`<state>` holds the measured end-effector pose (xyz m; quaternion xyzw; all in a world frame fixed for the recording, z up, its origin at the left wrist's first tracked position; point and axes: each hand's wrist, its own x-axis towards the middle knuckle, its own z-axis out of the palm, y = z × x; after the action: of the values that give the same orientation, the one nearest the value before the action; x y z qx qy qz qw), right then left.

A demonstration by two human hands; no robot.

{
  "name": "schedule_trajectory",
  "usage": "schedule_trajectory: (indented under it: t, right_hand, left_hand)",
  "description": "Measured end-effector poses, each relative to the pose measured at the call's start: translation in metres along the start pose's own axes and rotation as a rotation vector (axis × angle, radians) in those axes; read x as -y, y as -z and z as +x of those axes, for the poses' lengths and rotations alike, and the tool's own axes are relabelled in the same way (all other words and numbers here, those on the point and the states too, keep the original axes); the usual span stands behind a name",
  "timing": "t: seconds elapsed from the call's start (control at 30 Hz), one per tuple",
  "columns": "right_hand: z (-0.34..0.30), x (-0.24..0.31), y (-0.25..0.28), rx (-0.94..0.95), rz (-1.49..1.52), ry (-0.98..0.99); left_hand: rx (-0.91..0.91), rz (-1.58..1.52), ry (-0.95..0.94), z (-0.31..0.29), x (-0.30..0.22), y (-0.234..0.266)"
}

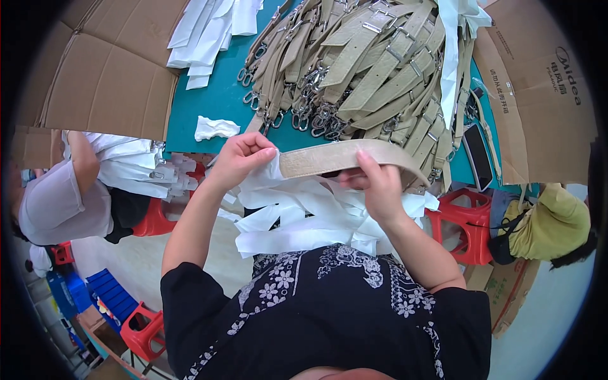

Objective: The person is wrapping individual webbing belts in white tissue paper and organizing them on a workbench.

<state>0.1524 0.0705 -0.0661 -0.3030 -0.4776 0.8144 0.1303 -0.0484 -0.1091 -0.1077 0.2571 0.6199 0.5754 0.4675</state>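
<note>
A beige leather-look strap (326, 157) is stretched between my two hands above my lap. My left hand (240, 163) is closed in a pinch at its left end, where white wrapping paper (271, 172) covers the tip. Farther right, my right hand (382, 190) grips the strap from below, thumb on its near face, and the rest curves away to the right. Several white paper strips (285, 237) lie across my lap under the strap. Just beyond my hands is a big pile of beige straps (380, 76) with metal buckles and snap hooks.
The pile rests on a teal table (193, 107). White paper strips (212, 31) and a crumpled white piece (216, 128) lie at its left, a phone (477, 157) at its right. Cardboard boxes (107, 76) flank it. Other people sit left and right near red stools (462, 221).
</note>
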Motion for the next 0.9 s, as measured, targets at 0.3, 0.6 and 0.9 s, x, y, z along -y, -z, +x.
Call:
schedule_trajectory:
  t: [0.3,0.6,0.9]
  right_hand:
    - [-0.003,0.003,-0.050,0.153,-0.828,0.625]
    - [0.011,0.024,-0.036,0.040,-0.112,0.342]
    - [0.015,-0.025,-0.063,0.236,-0.564,0.514]
  left_hand:
    - [0.013,-0.091,-0.122,-0.019,-0.010,-0.007]
    - [-0.082,-0.113,-0.224,-0.029,-0.004,-0.017]
    - [-0.102,-0.184,-0.314,-0.030,-0.016,-0.019]
